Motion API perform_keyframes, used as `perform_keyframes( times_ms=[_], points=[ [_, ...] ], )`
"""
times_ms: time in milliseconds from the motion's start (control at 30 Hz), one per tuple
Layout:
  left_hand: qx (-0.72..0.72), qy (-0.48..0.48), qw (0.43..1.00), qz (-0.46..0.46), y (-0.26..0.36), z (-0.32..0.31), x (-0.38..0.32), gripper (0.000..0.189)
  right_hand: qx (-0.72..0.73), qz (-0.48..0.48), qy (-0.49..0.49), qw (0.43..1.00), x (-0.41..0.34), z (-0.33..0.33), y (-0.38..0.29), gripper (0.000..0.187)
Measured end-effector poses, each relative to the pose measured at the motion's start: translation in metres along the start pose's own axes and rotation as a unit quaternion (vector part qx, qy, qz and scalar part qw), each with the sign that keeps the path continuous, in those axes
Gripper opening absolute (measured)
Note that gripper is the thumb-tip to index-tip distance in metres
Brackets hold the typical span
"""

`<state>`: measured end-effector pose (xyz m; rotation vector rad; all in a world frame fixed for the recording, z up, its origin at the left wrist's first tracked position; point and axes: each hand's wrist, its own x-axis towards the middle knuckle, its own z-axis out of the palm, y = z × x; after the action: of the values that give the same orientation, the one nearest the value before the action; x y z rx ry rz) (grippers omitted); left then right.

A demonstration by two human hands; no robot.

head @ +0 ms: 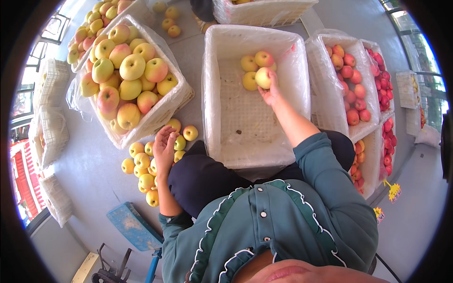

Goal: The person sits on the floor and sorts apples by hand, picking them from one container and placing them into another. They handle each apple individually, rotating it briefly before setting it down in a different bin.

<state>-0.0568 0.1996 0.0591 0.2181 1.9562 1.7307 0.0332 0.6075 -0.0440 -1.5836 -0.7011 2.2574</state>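
My right hand (pixel 269 92) holds a yellow apple (pixel 263 78) inside a white plastic crate (pixel 212 106) lined with clear film. Beside that apple, several yellow and pink-blushed apples (pixel 250 63) rest in the crate's upper middle. Left of my knee, my left hand (pixel 165 148) is raised with its fingers loosely bent and no apple visible in it. Around and beneath it, loose yellow apples (pixel 142 160) lie on the grey floor. A heaped crate of yellow-pink apples (pixel 132 67) stands just beyond this hand.
Crates of red apples (pixel 354 99) stand along the right. Another lined crate (pixel 262 14) is at the top, with several loose apples (pixel 172 12) on the floor to its left. A blue stool or platform (pixel 134 224) lies at the lower left, near white crates (pixel 51 134).
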Motion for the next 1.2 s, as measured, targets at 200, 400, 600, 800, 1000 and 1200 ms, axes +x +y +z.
perform_keyframes(
  times_ms=[200,400,600,800,1000,1200],
  points=[
    [-0.010,0.019,0.997,-0.071,-0.044,-0.007,0.002,0.031,0.009,-0.007,0.084,0.996,0.071,-0.017,-0.004,0.051],
    [0.066,0.133,0.983,-0.111,-0.091,-0.031,0.000,0.033,0.105,-0.084,0.063,0.989,0.117,-0.021,-0.011,0.039],
    [0.156,0.268,0.939,-0.147,-0.122,-0.060,-0.006,0.034,-0.044,0.028,0.105,0.993,0.098,-0.012,-0.042,0.037],
    [0.283,0.291,0.910,-0.077,-0.135,-0.083,-0.037,0.031,-0.109,0.043,0.057,0.991,0.089,-0.023,-0.052,0.055],
    [0.278,0.438,0.851,-0.084,-0.149,-0.148,-0.117,0.037,-0.157,0.035,0.079,0.984,0.086,-0.031,-0.048,0.061],
    [0.403,0.553,0.709,-0.170,-0.181,-0.216,-0.194,0.060,-0.069,0.076,0.093,0.990,0.090,-0.059,-0.048,0.069]
  ],
)
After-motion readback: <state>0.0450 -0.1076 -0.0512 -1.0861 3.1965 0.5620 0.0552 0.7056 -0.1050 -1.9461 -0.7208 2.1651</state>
